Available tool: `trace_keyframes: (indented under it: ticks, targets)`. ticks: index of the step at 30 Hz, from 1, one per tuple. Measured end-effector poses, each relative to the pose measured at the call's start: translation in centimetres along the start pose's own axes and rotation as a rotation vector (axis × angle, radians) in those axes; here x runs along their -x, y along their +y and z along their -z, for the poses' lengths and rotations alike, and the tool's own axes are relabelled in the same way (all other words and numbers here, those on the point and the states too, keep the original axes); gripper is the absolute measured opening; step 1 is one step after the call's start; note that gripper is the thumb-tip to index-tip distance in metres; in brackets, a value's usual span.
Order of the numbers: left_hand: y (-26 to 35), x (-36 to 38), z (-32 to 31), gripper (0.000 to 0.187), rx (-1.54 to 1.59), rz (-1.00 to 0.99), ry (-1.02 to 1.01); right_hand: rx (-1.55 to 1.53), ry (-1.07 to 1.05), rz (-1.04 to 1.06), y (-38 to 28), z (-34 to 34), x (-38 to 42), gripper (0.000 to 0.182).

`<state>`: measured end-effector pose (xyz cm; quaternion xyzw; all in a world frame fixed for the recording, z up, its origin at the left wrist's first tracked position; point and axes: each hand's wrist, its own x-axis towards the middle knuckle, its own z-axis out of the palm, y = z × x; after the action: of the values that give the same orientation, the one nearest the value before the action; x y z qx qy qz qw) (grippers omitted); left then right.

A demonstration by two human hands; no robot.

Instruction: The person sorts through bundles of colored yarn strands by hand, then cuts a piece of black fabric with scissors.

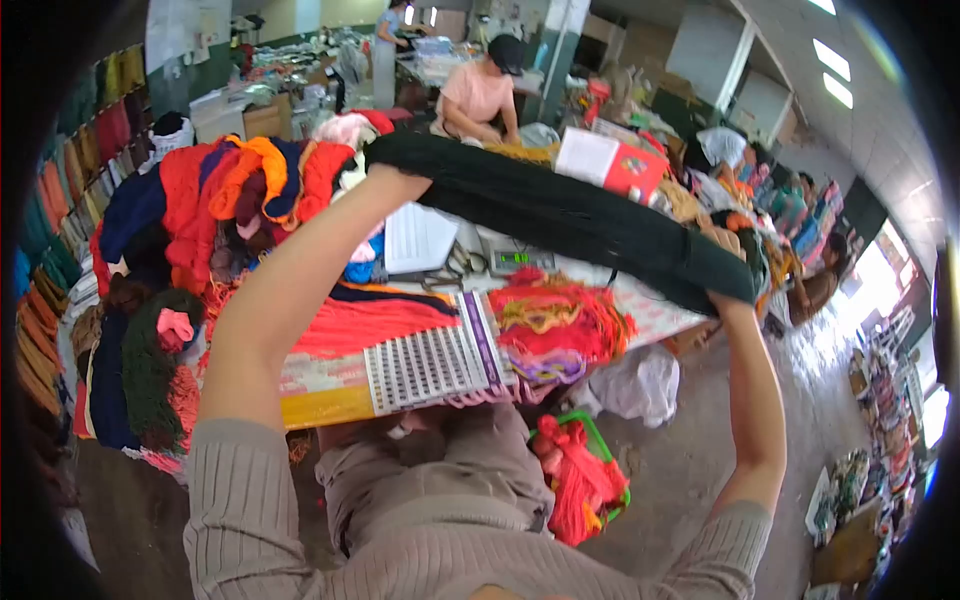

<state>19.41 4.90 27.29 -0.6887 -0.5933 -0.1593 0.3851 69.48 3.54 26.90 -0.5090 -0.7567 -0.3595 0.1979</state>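
Note:
A thick skein of black yarn (560,210) is stretched between my raised hands, above the table. My left hand (402,182) has the skein's left end; the yarn hides most of its fingers. At the lower right end, my right hand (728,302) holds the other end, with some fingers showing at the far edge of the yarn. Below the skein on the table are a digital scale (515,258) with a lit green display, scissors (462,264), a white paper pad (420,238), and a sheet with rows of dark printed marks (425,355).
Red and multicoloured yarn (560,320) lies on the table (325,405), with piled skeins (185,205) at left. A green basket (600,440) of red yarn and a white plastic bag (640,385) are below the edge. A person in pink (475,100) works across the table.

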Motion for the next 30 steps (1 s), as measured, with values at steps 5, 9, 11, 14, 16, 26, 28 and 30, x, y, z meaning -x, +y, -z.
trace_keyframes:
  ticks: [5, 9, 11, 14, 16, 26, 28, 30]
  targets:
    - [0.6, -8.1, 2.9, 0.047, 0.787, 0.449, -0.757, -0.473, -0.227, -0.406, -0.2, 9.2, -6.7, 0.034]
    - [16.9, -6.8, 5.3, 0.053, 0.585, -0.150, -0.600, -0.099, 0.102, 0.122, -2.2, 13.9, -10.7, 0.026]
    - [22.8, -7.2, 4.3, 0.056, 0.932, -0.290, 0.126, -0.011, 0.248, 0.356, -4.6, 14.6, -9.7, 0.031]
    - [14.0, -5.6, 3.1, 0.048, 0.972, -0.479, 0.265, 0.268, 0.308, 0.339, -3.6, 13.5, -2.2, 0.035]
    - [8.1, -5.1, 5.3, 0.035, 0.273, 0.153, 0.022, 0.397, 0.174, -0.312, 2.3, 9.0, 5.3, 0.025]
    - [10.8, -6.6, -3.7, 0.019, 0.128, -0.255, 0.306, 0.249, 0.018, -0.082, 5.9, 9.1, 9.1, 0.024]
    - [10.8, -5.4, -2.2, 0.022, 0.130, -0.283, 0.239, 0.219, -0.045, -0.126, 5.1, 10.0, 8.8, 0.019]
    - [10.2, -4.1, -0.3, 0.026, 0.120, -0.307, 0.174, 0.143, -0.098, -0.121, 6.0, 9.4, 9.1, 0.026]
